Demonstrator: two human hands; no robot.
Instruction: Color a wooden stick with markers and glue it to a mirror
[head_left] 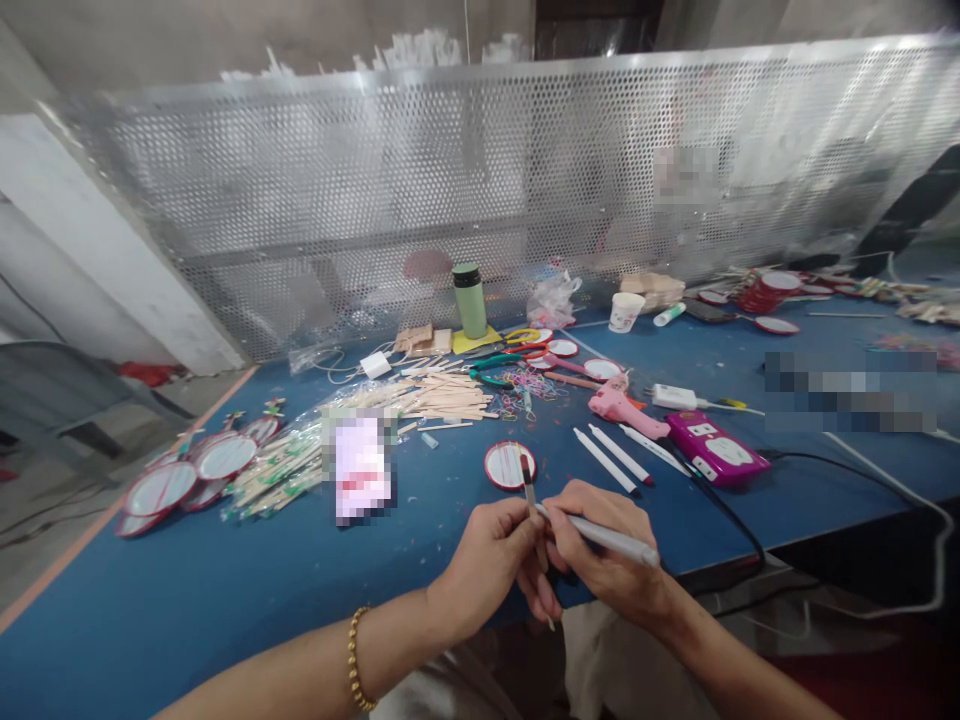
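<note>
Stick, slim and flat with a dark red band (526, 466), pinched in your left hand's (480, 562) fingers above the blue table (300, 585). Your right hand (616, 508) grips a white marker pen (616, 541), tip at the stick; contact unclear.

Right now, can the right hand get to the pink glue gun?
Probably yes: only white markers lie between the pink glue gun and the right hand, though it would likely have to put down its white pen first.
</note>
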